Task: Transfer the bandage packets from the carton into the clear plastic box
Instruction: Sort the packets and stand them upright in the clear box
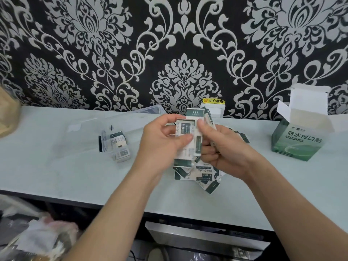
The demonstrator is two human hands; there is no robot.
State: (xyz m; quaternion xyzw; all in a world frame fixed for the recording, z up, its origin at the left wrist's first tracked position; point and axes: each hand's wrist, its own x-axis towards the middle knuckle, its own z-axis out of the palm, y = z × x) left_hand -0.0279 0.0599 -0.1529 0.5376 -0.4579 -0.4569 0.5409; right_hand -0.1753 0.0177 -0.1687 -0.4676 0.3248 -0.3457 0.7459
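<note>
Pale counter (56, 166): left hand (160, 142) and right hand (226, 153) pinch 1 uneven stack of bandage packets (185, 129); slippage could scatter them short of the clear plastic box (114, 146).

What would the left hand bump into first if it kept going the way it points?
The left hand points up and rightward, so it would first press into the bandage packets it grips, then probably the right hand close beside them, though depth is unclear.
</note>
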